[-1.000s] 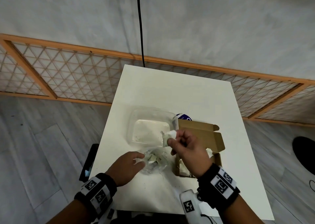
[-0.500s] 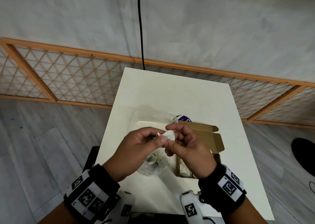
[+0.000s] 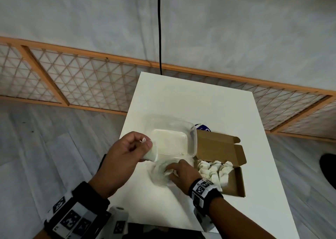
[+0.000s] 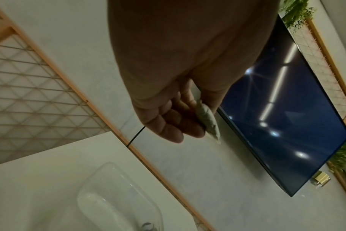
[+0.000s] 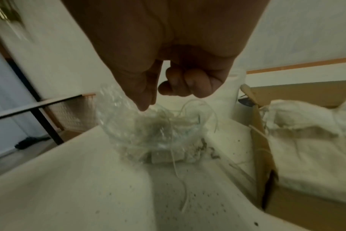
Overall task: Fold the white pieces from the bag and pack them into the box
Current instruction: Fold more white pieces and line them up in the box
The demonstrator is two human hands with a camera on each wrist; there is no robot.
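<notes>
the left hand is raised above the near left part of the white tabletop, back of the hand toward the head camera, wrist angled up from the lower left. its fingers are curled, and thumb and fingertips pinch a small white piece; in the head view only a tip of that piece shows between the thumb and forefinger. a clear film or wrapper hangs beneath this hand, and i cannot tell whether the hand holds it.

the right hand is low, reaching leftward across the tabletop to the crumpled clear bag, which lies between the two hands, just in front of the clear plastic tub. in the right wrist view its fingers are curled in and the thumb points down into the mouth of the bag, touching the plastic; whether they grip anything inside cannot be told. pale pieces show through the bag.

the open cardboard box sits just right of the right hand, flap up, with a row of folded white pieces packed inside.
</notes>
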